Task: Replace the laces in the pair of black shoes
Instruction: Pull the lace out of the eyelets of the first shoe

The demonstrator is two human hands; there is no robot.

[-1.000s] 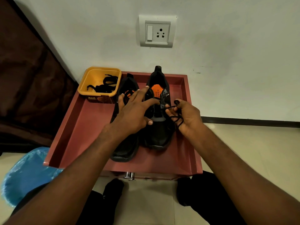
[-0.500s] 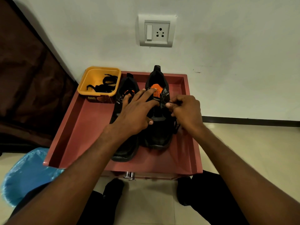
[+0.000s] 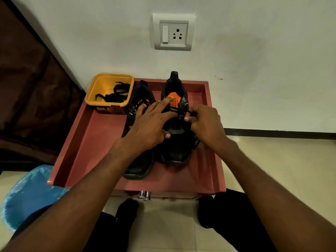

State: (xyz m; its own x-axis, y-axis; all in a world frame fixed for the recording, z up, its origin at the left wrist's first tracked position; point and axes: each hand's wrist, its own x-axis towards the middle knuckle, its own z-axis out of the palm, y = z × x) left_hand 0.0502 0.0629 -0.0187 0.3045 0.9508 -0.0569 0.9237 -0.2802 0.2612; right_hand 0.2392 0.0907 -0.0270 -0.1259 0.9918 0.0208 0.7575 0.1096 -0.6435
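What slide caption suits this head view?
Right hand pinches black lace at right black shoe; left hand steadies it.

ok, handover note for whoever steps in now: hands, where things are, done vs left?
Left hand: open, fingers spread across both shoes, steadying them.
Right hand: pinches the black lace at the right shoe, near its top eyelets.
Left shoe stands beside it on the red tray. More black laces lie in the yellow tub at the tray's far left corner.
Done: cannot tell how far lacing has got.
Left: finish the right shoe, then check the left.
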